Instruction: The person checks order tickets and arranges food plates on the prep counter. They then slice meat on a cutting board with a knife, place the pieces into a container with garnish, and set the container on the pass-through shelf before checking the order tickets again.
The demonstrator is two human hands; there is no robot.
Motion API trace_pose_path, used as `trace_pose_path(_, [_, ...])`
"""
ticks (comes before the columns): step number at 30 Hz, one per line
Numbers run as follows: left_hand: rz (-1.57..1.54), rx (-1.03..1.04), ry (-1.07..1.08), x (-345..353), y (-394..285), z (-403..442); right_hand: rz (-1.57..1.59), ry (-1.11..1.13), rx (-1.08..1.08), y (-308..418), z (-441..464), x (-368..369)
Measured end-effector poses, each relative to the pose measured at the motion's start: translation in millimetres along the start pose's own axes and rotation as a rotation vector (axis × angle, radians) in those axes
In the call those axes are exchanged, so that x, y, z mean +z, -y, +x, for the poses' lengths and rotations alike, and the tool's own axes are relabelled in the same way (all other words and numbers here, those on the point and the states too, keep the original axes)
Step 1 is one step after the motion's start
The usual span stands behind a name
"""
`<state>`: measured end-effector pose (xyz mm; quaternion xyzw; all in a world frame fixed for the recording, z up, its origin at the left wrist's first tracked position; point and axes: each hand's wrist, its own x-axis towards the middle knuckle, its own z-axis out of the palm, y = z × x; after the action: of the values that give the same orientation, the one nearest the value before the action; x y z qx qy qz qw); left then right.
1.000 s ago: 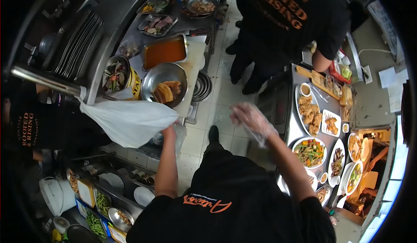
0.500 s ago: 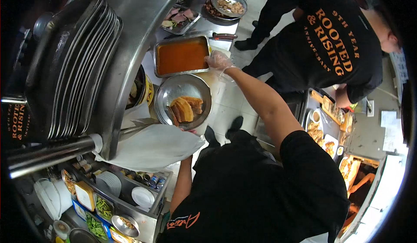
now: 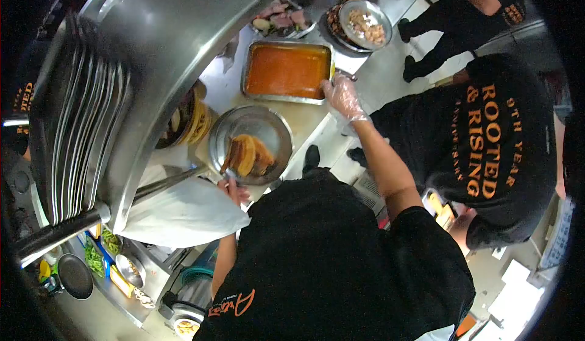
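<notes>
Gripping 1 tray, 1 gloved right hand, 1 left hand beside 1 bowl (its grip unclear)

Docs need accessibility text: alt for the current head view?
A gloved right hand is at the corner of a metal tray of orange liquid, the left hand at a metal bowl of sliced food. A co-worker stands at right.

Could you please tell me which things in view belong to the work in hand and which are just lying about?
Seemingly part of the work:
metal tray of orange liquid, gloved right hand at its corner
metal bowl with browned slices, left hand by its rim

Probably just lying about:
stacked dark trays
yellow-labelled bucket
frying pan
</notes>
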<state>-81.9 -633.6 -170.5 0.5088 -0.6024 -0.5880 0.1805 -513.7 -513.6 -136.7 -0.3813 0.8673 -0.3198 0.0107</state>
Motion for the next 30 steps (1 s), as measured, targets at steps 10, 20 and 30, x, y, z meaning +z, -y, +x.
trace_pose_path(10, [1.090, -0.011, 0.194, 61, -108, -55, 0.198, 0.107, 0.161, -10, 80, -71])
trace_pose_path(20, [0.886, 0.524, 0.032, 200, -197, 158, 0.179, -0.015, 0.132, -46, 152, -12])
trace_pose_path(30, [1.161, 0.024, -0.114, 79, -151, 34, 0.137, -0.126, 0.143, -29, 157, 66])
